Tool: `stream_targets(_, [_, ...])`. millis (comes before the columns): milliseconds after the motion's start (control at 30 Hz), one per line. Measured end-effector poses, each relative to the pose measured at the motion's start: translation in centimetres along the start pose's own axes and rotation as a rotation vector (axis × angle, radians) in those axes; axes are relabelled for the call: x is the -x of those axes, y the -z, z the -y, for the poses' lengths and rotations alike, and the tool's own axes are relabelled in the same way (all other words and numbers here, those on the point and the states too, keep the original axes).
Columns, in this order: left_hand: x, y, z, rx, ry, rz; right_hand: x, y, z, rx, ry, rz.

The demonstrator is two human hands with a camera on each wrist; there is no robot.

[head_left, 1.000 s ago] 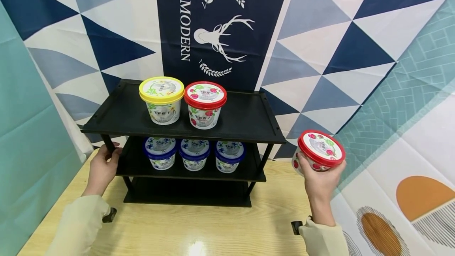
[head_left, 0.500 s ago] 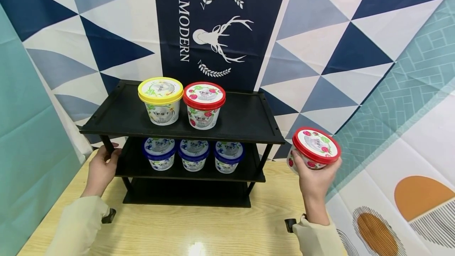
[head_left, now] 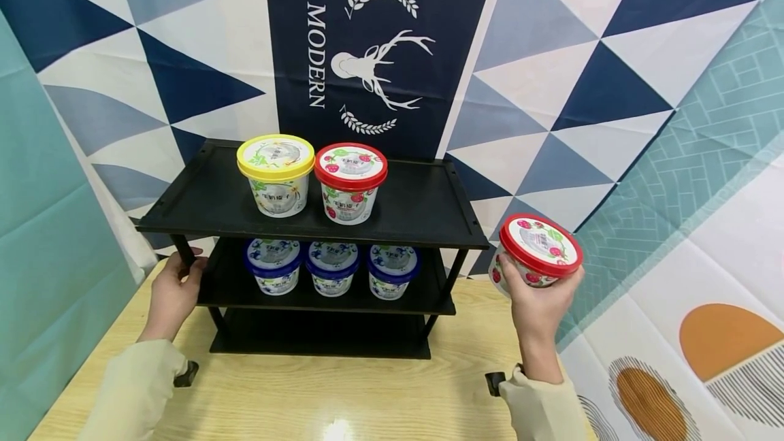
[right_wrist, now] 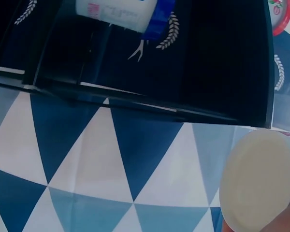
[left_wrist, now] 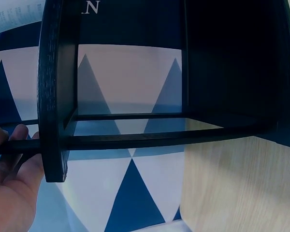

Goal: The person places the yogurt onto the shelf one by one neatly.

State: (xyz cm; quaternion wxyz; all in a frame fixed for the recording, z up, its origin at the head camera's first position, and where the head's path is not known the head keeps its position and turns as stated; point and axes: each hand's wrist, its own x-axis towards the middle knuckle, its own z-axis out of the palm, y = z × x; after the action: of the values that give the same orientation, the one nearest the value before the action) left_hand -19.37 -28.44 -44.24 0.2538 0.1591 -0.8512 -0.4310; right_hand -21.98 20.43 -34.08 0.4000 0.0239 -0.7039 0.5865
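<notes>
My right hand (head_left: pixel 540 312) grips a red-lidded tub (head_left: pixel 542 245) with berry pictures, lifted to the right of a black three-tier shelf (head_left: pixel 422 203). The right wrist view shows the pale base of this tub (right_wrist: pixel 258 181) close to the shelf's edge. On the other side, my left hand (head_left: pixel 173 295) holds the shelf's front left post (head_left: pixel 183 248), below the top tier; in the left wrist view its fingers wrap this post (left_wrist: pixel 21 146). A yellow-lidded tub (head_left: pixel 278 186) and another red-lidded tub (head_left: pixel 350 189) stand side by side on the top tier.
Three blue-lidded tubs (head_left: pixel 333 267) stand in a row on the middle tier. The shelf rests on a light wooden table (head_left: pixel 294 393). Patterned cloth (head_left: pixel 214 33) hangs behind it, with a teal cloth (head_left: pixel 67 237) on the left and a printed one (head_left: pixel 704 271) on the right.
My right hand has carried the red-lidded tub a little left and up, closer to the shelf. The left hand keeps its hold on the post, and the shelved tubs stay in place.
</notes>
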Motion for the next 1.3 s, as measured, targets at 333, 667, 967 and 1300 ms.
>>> stream_targets(333, [-0.1,0.0,0.1,0.015,-0.003,-0.009,0.0,-0.7,0.8,-0.059,0.015,0.009])
stream_targets(667, [-0.1,0.1,0.1,-0.003,-0.007,-0.003,-0.3,-1.0,1.7,-0.102,0.058,0.021])
stream_targets(967, [0.0,0.1,0.1,0.005,-0.003,-0.006,-0.7,-1.1,2.5,-0.144,0.053,0.026])
stream_targets(1300, [-0.1,0.2,0.1,0.006,0.001,0.003,-1.0,-1.4,3.6,-0.207,0.079,0.029])
